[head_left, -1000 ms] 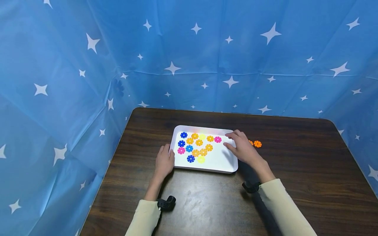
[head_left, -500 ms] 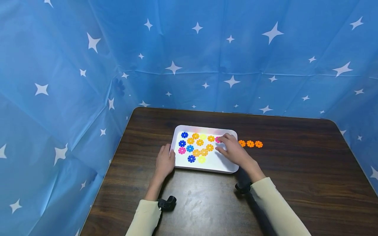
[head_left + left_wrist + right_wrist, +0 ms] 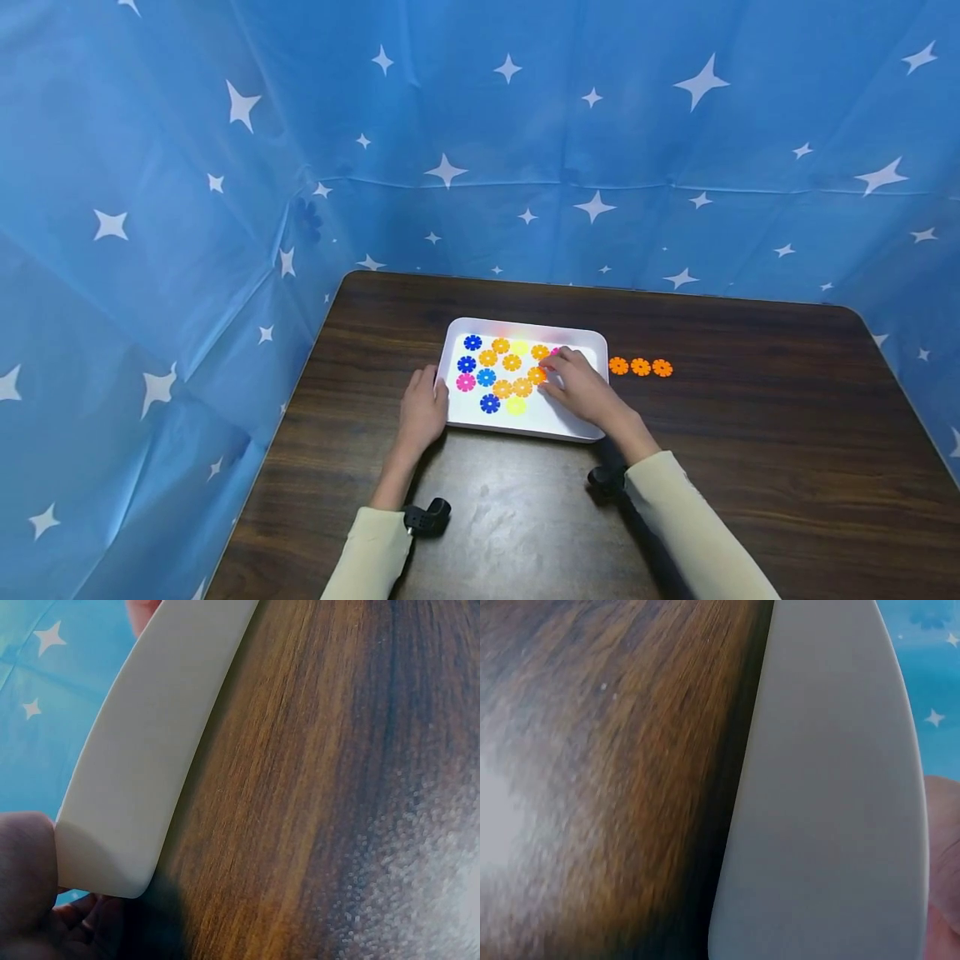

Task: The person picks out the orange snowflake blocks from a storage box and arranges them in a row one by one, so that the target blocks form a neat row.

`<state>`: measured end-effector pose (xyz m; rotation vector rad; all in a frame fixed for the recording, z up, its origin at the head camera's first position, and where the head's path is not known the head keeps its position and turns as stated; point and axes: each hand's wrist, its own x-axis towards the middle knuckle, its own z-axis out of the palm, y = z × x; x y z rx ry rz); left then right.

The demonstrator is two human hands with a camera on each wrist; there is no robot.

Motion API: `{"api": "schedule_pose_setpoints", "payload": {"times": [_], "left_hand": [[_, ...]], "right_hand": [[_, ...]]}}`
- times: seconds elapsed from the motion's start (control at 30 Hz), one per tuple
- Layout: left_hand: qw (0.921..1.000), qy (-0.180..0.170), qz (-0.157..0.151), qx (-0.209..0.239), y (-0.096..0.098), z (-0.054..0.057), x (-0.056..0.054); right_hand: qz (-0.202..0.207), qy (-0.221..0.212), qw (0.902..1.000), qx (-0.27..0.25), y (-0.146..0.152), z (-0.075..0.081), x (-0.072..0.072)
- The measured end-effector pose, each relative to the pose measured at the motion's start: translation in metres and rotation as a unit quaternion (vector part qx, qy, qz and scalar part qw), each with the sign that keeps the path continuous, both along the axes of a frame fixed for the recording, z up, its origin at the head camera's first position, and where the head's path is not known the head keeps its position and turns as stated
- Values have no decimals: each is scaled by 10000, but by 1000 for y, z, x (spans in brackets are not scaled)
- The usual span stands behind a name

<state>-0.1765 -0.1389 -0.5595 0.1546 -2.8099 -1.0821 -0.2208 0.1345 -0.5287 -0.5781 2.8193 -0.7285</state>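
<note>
My left hand [image 3: 422, 408] grips the left end of a white tray [image 3: 577, 412]; in the left wrist view its thumb [image 3: 26, 862] lies at the tray's corner, with curled fingers below. Flat flower-shaped plastic discs in orange, blue, pink and yellow lie in the tray. Over its right half is my right hand [image 3: 588, 396], thumb and forefinger on opposite sides of an orange disc [image 3: 537, 375]. Whether they pinch it is too small to tell. A pink disc [image 3: 557, 352] is partly hidden behind this hand. In the right wrist view the tray's wall [image 3: 825, 795] covers most of the hand.
To the right of the tray, three orange discs [image 3: 641, 367] lie in a row on the dark wooden table [image 3: 750, 433]. A blue curtain with white stars [image 3: 570, 150] hangs behind the table and along its left side.
My right hand has moved left from the tray's right rim to the orange disc, uncovering the row of orange discs on the table. The left hand stays on the tray.
</note>
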Motion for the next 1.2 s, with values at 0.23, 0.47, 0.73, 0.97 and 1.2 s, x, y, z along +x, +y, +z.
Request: {"api": "schedule_pose_setpoints", "payload": {"times": [0.23, 0.47, 0.73, 0.97, 1.2], "left_hand": [[10000, -53, -24, 11, 1, -1, 0], [9999, -111, -3, 24, 1, 1, 0], [9998, -211, 21, 27, 1, 1, 1], [9997, -250, 21, 49, 0, -1, 1], [9999, -113, -7, 61, 0, 0, 1]], "right_hand": [[53, 85, 9997, 243, -7, -2, -3], [140, 235, 9989, 388, -10, -2, -5], [369, 578, 9951, 715, -11, -6, -4], [368, 646, 9940, 799, -10, -6, -1], [249, 517, 9958, 708, -7, 1, -1]]}}
